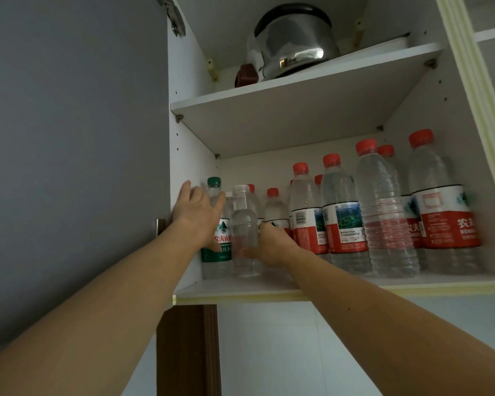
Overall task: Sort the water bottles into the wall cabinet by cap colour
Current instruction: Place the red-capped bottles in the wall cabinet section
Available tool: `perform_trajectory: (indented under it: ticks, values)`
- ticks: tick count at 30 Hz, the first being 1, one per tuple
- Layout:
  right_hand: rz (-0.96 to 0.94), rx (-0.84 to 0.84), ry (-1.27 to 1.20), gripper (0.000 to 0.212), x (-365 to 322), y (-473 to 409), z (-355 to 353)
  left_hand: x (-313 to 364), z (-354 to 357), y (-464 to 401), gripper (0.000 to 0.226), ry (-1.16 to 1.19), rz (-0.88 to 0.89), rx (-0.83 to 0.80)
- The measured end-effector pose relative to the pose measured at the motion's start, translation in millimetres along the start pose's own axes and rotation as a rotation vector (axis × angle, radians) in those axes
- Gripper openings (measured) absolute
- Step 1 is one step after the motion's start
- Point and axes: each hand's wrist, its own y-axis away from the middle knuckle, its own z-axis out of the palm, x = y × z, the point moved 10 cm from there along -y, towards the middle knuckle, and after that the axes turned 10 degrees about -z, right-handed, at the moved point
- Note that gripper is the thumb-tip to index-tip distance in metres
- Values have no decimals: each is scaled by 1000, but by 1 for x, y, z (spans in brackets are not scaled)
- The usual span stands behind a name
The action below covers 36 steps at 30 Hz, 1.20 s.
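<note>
On the lower shelf (269,285) of the open wall cabinet stand several water bottles. A green-capped bottle (218,238) with a green label is at the far left. My left hand (196,212) lies against its upper part with straight fingers. Just right of it stands a clear white-capped bottle (244,224) without a label; my right hand (272,244) grips its lower body from the right. Several red-capped bottles (340,212) with red labels fill the middle and right of the shelf, in front and back rows.
The grey cabinet door (75,138) stands open on the left, close to my left arm. On the upper shelf (297,90) sit a shiny metal kettle (292,44) and a small dark red object (246,75). White wall tiles show below the cabinet.
</note>
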Motion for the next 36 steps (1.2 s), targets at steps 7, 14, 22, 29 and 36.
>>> perform_trajectory:
  ticks: [7, 14, 22, 29, 36]
  values:
    - [-64, 328, 119, 24, -20, 32, -60, -5, -49, 9, 64, 272, 57, 166]
    - [-208, 624, 437, 28, -38, 116, -126, 25, -88, 26, 45, 970, 136, 283]
    - [84, 596, 655, 84, 23, 170, -171, 96, -72, 24, 83, 1479, 82, 27]
    - [137, 589, 621, 96, 41, 173, -170, 139, -54, 23, 106, 1772, 51, -98]
    - [82, 672, 565, 88, 29, 201, -186, 146, -48, 21, 102, 1840, 97, -119]
